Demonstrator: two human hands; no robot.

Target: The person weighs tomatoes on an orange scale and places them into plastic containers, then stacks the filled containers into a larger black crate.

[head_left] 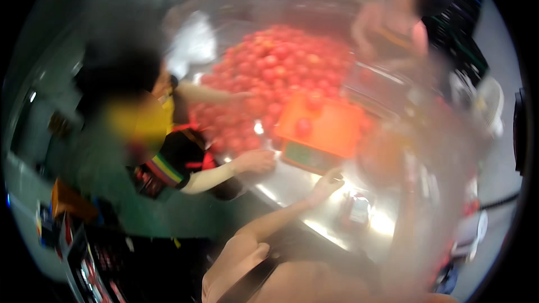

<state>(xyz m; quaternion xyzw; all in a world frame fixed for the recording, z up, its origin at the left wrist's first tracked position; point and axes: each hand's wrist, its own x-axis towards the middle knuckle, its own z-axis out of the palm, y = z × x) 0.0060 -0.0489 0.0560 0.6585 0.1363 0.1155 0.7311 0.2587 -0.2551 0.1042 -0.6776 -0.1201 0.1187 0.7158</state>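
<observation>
A large heap of red round fruit, which look like tomatoes point(275, 67), covers the far part of a shiny metal table point(292, 186). In front of it stands an orange tray point(337, 129) with a green front panel point(311, 157) and a few of the fruits on top. My left hand point(325, 186) is just below that panel, thumb and fingers apart with nothing visible between them. Haze and blur cover my right hand point(390, 157), near a blurred orange-brown shape right of the tray; its fingers cannot be made out. A small clear pack point(357, 210) with a white label lies between my arms.
At the left, a co-worker in a black and yellow top has one hand point(255, 161) near the table edge and another arm over the heap. Another person point(393, 28) stands at the far right behind a clear bin point(373, 87). A white fan point(489, 104) is at the right.
</observation>
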